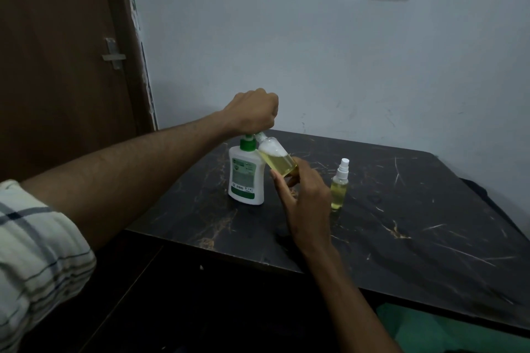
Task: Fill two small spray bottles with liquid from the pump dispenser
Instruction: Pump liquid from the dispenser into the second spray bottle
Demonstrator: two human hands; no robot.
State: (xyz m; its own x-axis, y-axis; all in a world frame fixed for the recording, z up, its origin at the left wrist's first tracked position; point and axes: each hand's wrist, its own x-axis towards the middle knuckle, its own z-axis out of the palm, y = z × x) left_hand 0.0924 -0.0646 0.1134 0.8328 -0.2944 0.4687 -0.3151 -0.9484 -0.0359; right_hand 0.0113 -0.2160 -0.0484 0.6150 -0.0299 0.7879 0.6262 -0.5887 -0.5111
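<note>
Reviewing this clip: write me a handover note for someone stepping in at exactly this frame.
Left hand: closed over the pump head of the white pump dispenser, which stands on the black table.
Right hand: holds the uncapped spray bottle tilted, neck up at the nozzle; roughly half full of yellow liquid with foam on top.
Done: the capped spray bottle stands to the right, filled with yellow liquid.
Left: finish pumping, then fit its sprayer cap, which is not in view.
</note>
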